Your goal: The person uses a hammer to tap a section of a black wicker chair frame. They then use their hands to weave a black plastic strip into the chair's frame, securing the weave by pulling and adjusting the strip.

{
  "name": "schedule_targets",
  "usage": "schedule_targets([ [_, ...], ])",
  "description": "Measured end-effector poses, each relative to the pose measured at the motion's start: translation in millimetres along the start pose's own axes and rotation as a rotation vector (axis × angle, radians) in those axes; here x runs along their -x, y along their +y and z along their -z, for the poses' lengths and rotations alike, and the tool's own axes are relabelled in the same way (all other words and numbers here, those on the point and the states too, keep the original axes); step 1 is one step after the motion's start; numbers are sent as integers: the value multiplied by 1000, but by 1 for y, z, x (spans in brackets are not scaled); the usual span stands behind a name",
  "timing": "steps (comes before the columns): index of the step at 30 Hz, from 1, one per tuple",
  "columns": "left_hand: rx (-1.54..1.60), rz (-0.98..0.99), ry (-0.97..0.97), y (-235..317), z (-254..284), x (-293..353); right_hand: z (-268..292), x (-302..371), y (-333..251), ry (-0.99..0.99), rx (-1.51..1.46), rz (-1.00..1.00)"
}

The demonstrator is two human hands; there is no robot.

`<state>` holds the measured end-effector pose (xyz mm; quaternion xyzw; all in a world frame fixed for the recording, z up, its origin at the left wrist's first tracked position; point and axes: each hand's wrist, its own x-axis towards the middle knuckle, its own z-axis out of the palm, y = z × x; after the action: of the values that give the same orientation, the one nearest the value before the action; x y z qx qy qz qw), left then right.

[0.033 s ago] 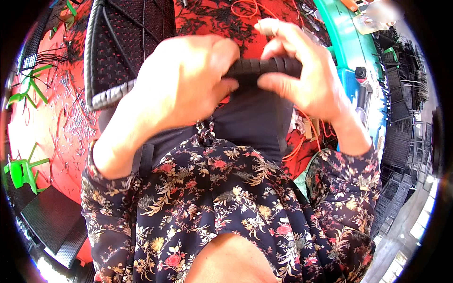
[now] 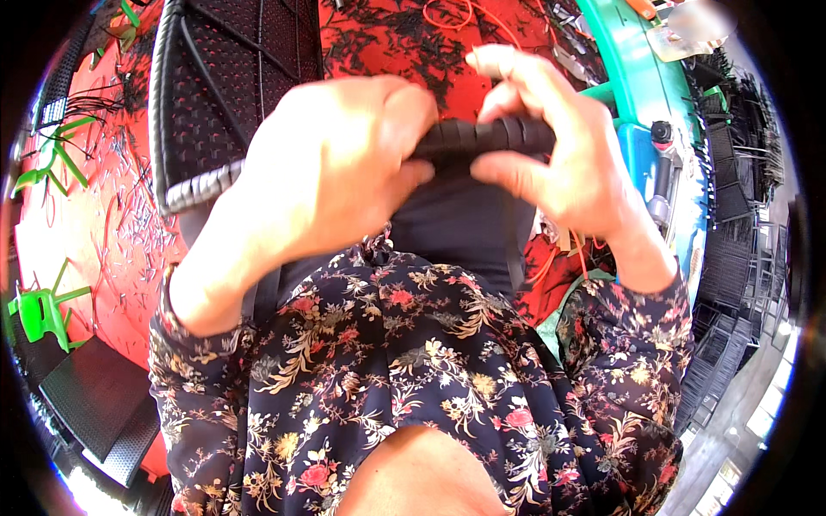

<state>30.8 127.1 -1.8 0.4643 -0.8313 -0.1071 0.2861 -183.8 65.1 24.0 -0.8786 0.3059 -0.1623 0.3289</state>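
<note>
A black woven panel [image 2: 215, 95], crossed on this side by dark bars, stands at the upper left, and its edge runs across in front of my lap. The edge is a rim wrapped in black strip [image 2: 516, 136], its turns lying side by side. My left hand [image 2: 327, 159] is closed over the rim, thumb and fingers pressed together at its middle; what lies inside the fist is hidden. To the right, my right hand [image 2: 576, 155] curls round the rim, thumb below it, bent fingers above, index finger raised.
Black strip scraps litter the red floor [image 2: 387, 43], with an orange cord [image 2: 447, 17] beyond. Small green stools [image 2: 39, 314] are at the left, near dark woven panels [image 2: 99, 400]. A green plastic piece [image 2: 632, 60] and a black-and-silver tool [image 2: 662, 168] are at the right, beside stacked black woven pieces [image 2: 727, 267].
Both hands and the wrapped rim have shifted slightly down, toward my body. The hold of each hand looks the same.
</note>
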Motion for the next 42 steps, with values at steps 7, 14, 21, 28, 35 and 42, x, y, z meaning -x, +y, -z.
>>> schedule_targets([
  [7,477,128,-167,30,12,26,-11,32,-11,1,-57,299],
  [14,916,291,-603,28,15,21,-38,69,-14,197,-132,364],
  [21,1089,455,-861,38,19,-4,-46,83,-27,364,-401,253],
  [28,1170,633,-1028,33,17,-14,-46,77,-28,408,-387,268],
  [35,1097,492,-983,37,7,-17,-48,78,-28,354,-399,263],
  [42,960,216,-651,40,6,-5,-42,75,-20,320,-370,316],
])
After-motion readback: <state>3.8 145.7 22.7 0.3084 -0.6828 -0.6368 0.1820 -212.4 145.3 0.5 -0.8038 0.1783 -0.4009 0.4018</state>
